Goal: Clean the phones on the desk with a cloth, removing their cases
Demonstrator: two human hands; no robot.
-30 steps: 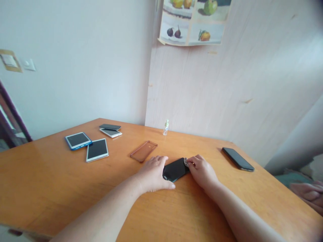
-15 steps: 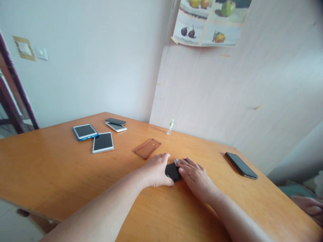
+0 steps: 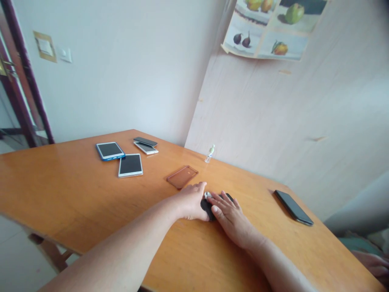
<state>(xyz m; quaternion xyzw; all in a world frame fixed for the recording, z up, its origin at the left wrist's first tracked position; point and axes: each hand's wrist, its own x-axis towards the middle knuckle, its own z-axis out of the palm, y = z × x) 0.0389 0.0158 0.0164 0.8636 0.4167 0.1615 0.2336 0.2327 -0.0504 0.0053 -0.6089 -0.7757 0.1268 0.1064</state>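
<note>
Two tablets (image 3: 130, 165), brown case (image 3: 182, 177) beyond, left fingers (image 3: 199, 187) half-spread holding phone (image 3: 206, 208), right fingers (image 3: 220, 202) outstretched over wad (image 3: 207, 195).

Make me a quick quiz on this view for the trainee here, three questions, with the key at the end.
1. Multiple choice: which hand lies across the middle of the phone, beside the white wad? A) left B) right C) neither
2. True or false: the bottle stands farther back on the table than the brown case.
3. Fill in: the leftmost tablet has a ____ outer edge.

Key: 1. B, the right hand. 2. True. 3. Blue.
</note>
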